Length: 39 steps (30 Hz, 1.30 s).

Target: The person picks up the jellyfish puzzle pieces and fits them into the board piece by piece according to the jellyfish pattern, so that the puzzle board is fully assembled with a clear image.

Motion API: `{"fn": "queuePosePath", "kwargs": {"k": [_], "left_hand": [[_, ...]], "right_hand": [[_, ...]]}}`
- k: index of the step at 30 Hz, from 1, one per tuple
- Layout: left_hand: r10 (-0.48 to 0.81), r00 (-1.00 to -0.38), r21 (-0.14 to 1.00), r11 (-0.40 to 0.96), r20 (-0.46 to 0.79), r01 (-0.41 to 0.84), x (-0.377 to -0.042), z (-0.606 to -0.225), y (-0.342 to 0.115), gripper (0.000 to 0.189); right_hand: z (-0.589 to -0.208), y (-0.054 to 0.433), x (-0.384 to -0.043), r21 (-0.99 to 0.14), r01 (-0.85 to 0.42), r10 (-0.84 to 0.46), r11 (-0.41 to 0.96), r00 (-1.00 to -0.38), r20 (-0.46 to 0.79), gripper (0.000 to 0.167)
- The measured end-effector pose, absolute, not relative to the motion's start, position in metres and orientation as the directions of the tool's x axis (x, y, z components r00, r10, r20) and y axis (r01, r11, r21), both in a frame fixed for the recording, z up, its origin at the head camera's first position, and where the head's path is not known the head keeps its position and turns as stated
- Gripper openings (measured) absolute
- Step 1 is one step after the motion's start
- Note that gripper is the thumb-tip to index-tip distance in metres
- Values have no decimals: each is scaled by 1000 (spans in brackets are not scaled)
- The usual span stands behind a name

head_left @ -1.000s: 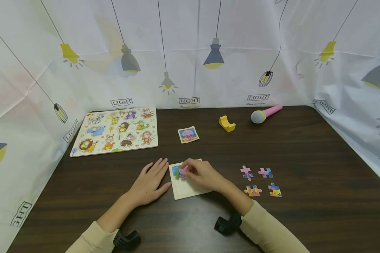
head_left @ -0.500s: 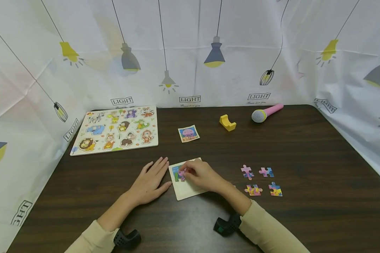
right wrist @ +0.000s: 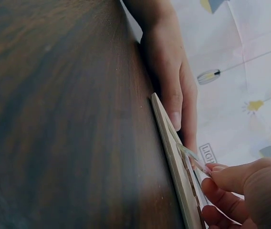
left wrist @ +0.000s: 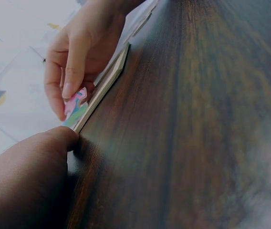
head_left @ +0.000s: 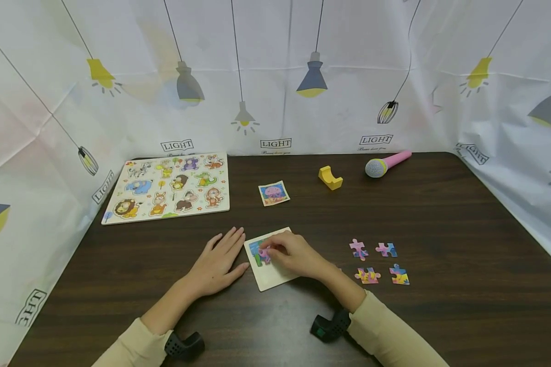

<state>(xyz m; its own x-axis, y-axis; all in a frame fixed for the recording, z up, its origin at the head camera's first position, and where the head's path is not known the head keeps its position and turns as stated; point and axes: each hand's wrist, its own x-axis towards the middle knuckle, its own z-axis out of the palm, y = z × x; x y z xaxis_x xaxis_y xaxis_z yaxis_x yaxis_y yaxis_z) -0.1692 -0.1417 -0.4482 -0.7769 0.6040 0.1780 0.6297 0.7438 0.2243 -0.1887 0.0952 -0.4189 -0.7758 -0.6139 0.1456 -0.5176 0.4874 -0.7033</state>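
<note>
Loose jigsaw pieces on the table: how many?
4 visible, right of the small board: far-left piece, far-right piece, near-left piece, near-right piece. Right forearm may hide more.

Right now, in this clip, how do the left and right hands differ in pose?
The left hand lies with its fingers stretched out on the table, while the right hand pinches a pink puzzle piece. The left hand is at the left edge of the puzzle tray; the right hand is over it. Both come from cream sleeves.

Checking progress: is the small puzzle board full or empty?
Partly filled: coloured puzzle shows at the upper left of the board, its near part bare; the right hand hides some.
</note>
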Motion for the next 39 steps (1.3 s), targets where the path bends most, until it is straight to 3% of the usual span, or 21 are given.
{"fn": "queuePosePath", "kwargs": {"k": [14,39], "left_hand": [[613,-765,216,734,198,644,-169,-447,-141,64],[614,-765,202,738,192,643,-168,-446,-141,63]], "right_hand": [[-422,94,-186,-623,-616,-641,482,-733,228,16],[-427,89,-183,-521,-617,-571,590,-775,270,9]]}}
